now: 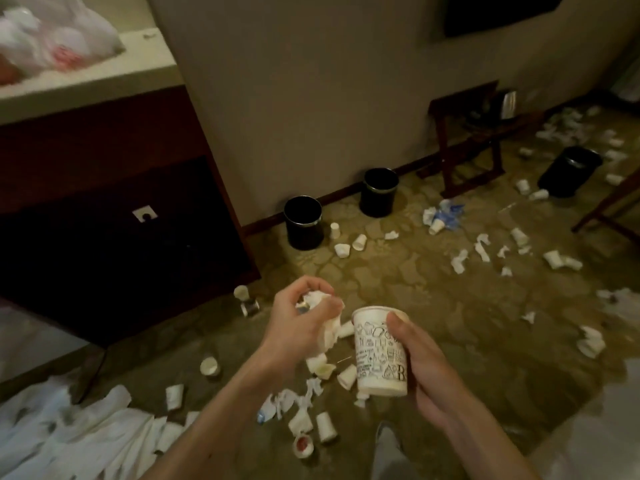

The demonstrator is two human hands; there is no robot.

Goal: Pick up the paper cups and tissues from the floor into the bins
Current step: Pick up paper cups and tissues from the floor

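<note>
My right hand [420,370] grips a large white paper cup with black doodle print [379,351], held upright above the floor. Just left of it, my left hand [298,320] clutches a wad of crumpled tissues [325,320], which hangs down from my fingers. Small white paper cups [325,426] and torn tissues [459,261] lie scattered over the patterned carpet. Two black bins [304,222] [379,192] stand upright by the wall ahead. A third black bin [569,171] lies tipped at the far right.
A dark wooden cabinet [104,220] stands at left, with a plastic bag [52,39] on its light top. White cloth [69,434] lies heaped at the lower left. A wooden luggage stand [467,143] is at the back right and chair legs [609,209] at the right edge.
</note>
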